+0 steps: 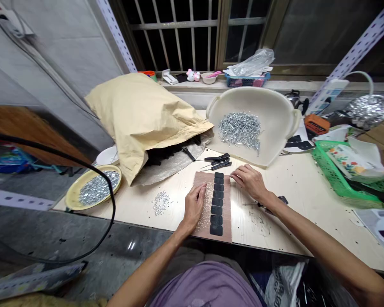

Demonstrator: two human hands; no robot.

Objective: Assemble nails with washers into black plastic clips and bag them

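Note:
A small brown board (225, 217) lies at the table's front edge. A column of several black rectangular pieces (217, 204) runs down its middle, and a patch of tiny silver bits (206, 204) sits left of them. My left hand (193, 207) rests flat on the board's left side, fingers stretched toward the silver bits. My right hand (250, 181) lies palm down just right of the board's top, its fingers curled and reaching to the edge by the top black piece. Whether it pinches anything is hidden.
A cream tray (275, 128) holding a heap of silver screws (240, 128) stands behind the board. A tan sack (141, 115) spills black parts at the left. A yellow plate (71, 196) of silver bits, a loose silver pile (161, 201), black tools (219, 162) and a green basket (339, 183) surround the work.

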